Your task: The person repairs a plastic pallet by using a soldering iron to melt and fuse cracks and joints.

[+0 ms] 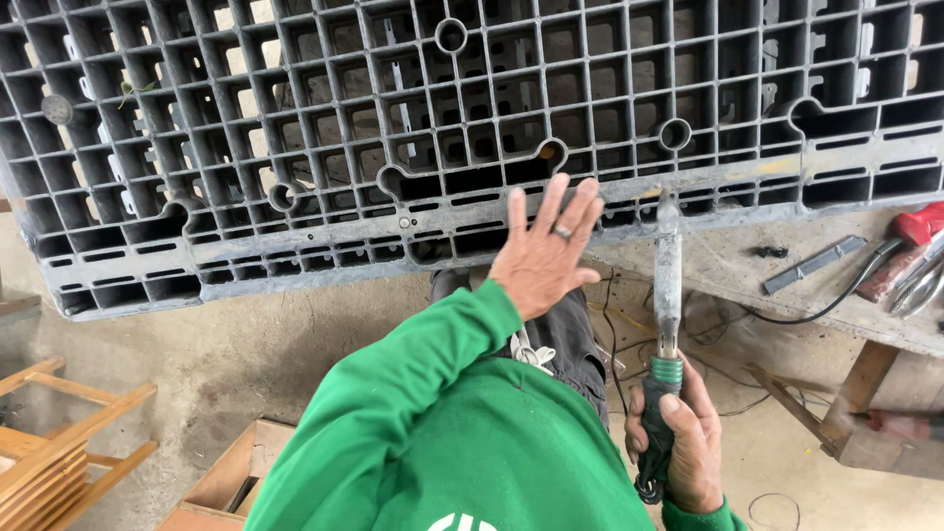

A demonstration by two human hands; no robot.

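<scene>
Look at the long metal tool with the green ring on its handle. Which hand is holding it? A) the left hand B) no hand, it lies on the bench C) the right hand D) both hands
C: the right hand is wrapped round the dark handle of the long metal tool, whose tip meets the edge of the grey plastic pallet, while the left hand rests open and flat against that pallet.

We see a large dark grey plastic pallet (472,128), a grid of open square cells with a few round holes, lying on the counter (728,265) with its scuffed front edge jutting past it. A long metal soldering iron (668,295) with a black handle and green collar stands upright, its tip seemingly touching that front edge.
</scene>
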